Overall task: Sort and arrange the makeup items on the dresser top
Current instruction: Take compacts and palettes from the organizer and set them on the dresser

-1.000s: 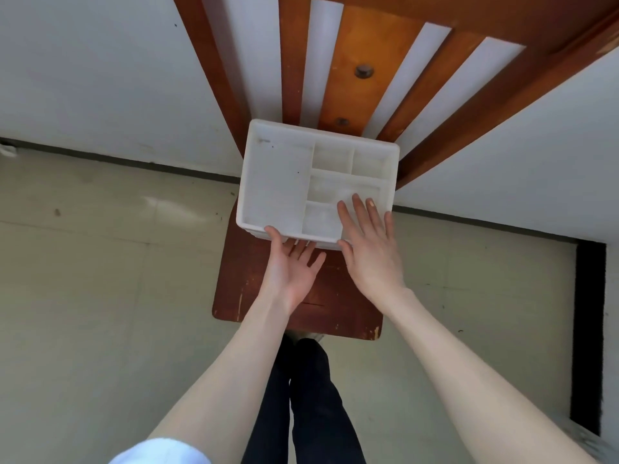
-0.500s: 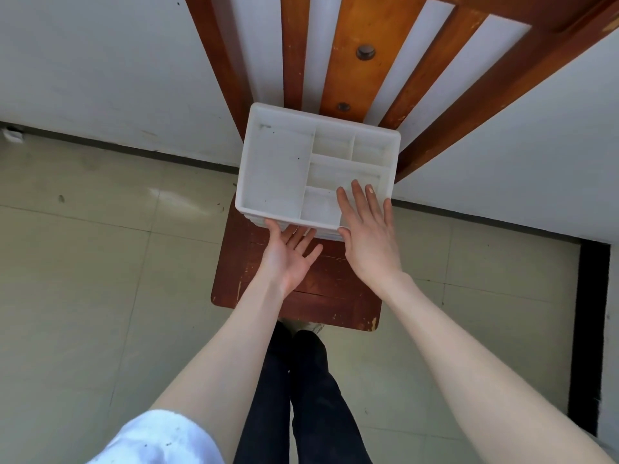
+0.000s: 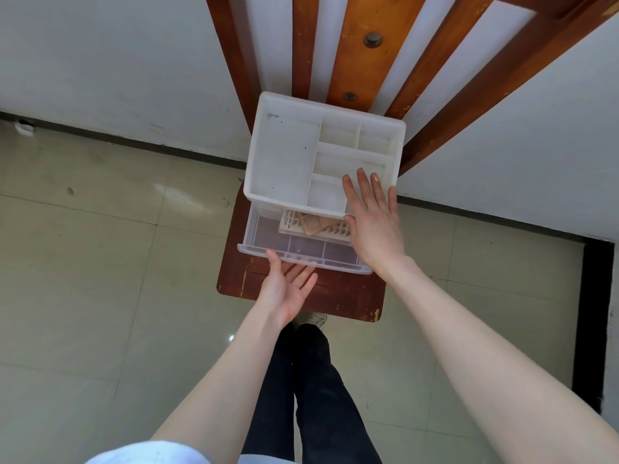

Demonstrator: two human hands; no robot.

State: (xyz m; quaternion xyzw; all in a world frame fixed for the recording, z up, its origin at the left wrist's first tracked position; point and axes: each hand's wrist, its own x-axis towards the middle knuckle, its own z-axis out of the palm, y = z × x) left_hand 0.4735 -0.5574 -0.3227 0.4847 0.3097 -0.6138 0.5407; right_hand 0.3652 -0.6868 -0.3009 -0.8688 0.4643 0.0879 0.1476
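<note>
A white plastic organizer (image 3: 284, 155) with several empty top compartments stands on a small dark wooden top (image 3: 338, 296). Its clear drawer (image 3: 268, 231) is pulled out toward me. Inside the drawer lies a flat beige patterned box (image 3: 313, 226) with lettering along one edge. My left hand (image 3: 288, 289) is palm up at the drawer's front; the thumb touches the front and the fingertips are hidden under its lip. My right hand (image 3: 375, 222) lies flat, fingers straight, on the organizer's near right corner.
Wooden slats with two round knobs (image 3: 355, 61) rise behind the organizer against a white wall. Pale floor tiles (image 3: 100, 262) surround the wooden top. My legs in dark trousers (image 3: 311, 380) stand right below it. A black strip (image 3: 596, 313) runs along the right.
The clear drawer has slid out from under the organizer toward me with my left hand at its front. The beige box inside has come into view. My right hand stayed on top.
</note>
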